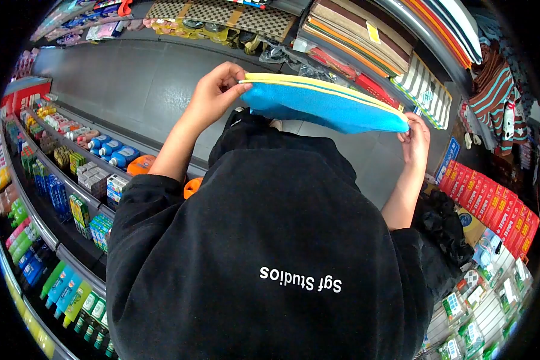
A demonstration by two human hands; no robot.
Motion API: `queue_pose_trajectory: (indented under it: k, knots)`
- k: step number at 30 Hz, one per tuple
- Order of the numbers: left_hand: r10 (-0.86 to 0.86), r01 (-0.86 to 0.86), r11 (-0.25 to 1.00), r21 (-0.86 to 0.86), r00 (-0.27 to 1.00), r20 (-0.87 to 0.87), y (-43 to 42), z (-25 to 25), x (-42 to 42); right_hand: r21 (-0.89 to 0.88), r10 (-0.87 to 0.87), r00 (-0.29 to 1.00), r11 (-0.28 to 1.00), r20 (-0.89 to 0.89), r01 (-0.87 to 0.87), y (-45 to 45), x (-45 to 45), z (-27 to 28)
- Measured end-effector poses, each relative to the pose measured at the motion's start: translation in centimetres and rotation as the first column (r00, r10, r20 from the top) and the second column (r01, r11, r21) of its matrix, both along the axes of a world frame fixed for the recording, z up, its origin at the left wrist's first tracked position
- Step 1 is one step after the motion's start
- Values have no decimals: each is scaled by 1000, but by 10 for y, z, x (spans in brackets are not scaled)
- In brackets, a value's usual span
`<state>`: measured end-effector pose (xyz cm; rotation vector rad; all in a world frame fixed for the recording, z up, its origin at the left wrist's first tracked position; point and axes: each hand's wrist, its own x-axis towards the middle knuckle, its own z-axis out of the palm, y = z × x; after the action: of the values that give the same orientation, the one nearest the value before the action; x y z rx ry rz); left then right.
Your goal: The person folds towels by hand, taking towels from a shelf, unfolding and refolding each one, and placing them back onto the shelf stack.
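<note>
Stretched out in front of my body is a folded blue cloth with yellow edges (pixel 324 102), which looks like a towel. My left hand (pixel 223 90) pinches its left end between thumb and fingers. At the opposite end, my right hand (pixel 415 139) grips the lower right corner with the fingers closed on it. The cloth hangs a little slack between both hands, and its layered yellow edge runs along the top. Its underside is hidden from me.
Shelves with bottles (pixel 125 155) and small boxes curve along the left. Stacked folded textiles (pixel 354 36) fill a rack at the upper right. Red boxes (pixel 489 201) and hanging packets (pixel 471 336) stand at the right. Grey tiled floor (pixel 144 75) lies ahead.
</note>
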<state>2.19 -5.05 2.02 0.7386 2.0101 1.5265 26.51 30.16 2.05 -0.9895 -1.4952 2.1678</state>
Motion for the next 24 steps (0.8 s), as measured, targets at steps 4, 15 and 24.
queue_pose_trajectory:
  k: [4, 15, 24]
  knots:
    - [-17, 11, 996, 87, 997, 76, -2, -4, 0, 11, -23, 999, 1000, 24, 23, 0, 1, -4]
    - [157, -164, 975, 150, 986, 57, 0, -4, -6, 334, 167, 957, 911, 237, -242, -4, 2, -18]
    - [63, -127, 975, -182, 945, -320, -4, 11, -22, 603, 163, 892, 684, 423, -411, -10, -1, -47]
